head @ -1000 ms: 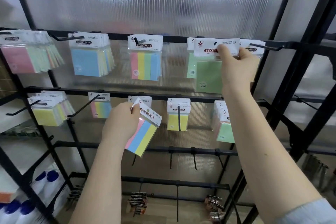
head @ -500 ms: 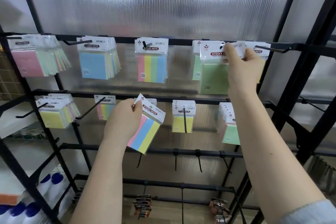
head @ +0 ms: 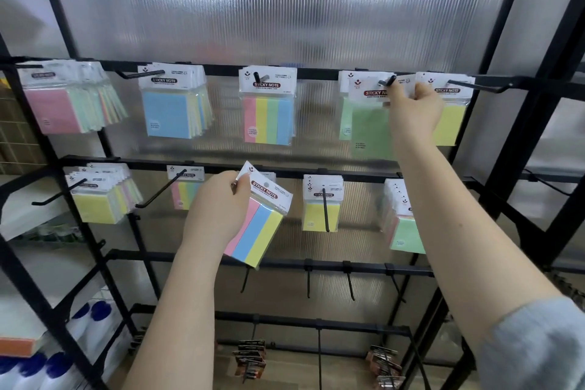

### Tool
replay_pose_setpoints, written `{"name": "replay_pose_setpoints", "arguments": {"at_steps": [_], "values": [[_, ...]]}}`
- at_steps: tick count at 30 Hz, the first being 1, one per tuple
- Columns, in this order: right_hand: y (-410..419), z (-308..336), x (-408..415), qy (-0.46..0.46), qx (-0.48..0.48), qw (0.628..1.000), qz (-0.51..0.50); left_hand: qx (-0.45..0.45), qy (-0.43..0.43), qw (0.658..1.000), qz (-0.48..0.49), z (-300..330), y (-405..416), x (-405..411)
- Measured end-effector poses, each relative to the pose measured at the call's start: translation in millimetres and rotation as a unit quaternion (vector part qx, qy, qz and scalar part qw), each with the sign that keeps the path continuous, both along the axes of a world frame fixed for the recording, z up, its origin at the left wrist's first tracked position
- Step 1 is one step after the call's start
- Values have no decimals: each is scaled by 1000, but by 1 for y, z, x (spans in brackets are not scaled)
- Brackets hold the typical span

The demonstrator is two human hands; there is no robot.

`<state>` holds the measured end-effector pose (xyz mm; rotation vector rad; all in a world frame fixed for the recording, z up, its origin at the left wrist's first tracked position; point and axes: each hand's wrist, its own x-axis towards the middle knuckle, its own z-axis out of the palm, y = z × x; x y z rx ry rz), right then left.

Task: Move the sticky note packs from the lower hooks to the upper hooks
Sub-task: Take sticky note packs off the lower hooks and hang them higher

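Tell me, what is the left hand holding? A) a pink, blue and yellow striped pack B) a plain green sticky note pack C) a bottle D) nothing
A: the left hand grips a tilted striped sticky note pack with pink, blue and yellow bands, off its hook.

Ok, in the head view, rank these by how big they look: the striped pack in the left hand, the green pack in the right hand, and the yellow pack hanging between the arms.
1. Striped pack and green pack: similar, and distance differs, so unranked.
2. Yellow pack: clearly smallest.
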<state>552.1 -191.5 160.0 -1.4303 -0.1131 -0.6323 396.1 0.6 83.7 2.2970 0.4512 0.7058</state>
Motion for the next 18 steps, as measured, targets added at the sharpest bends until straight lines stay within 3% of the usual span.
{"name": "replay_pose_setpoints", "arguments": {"at_steps": [7,14,18], "values": [[11,7,43,78,-18,997,-22,-9,-29,999,14,2,8,0],[13,9,56,112,-89,986,-83,-24,-89,996,13,7,10,-4],[18,10,56,88,-91,985,-116,-36,-116,993,11,8,14,-3]]}}
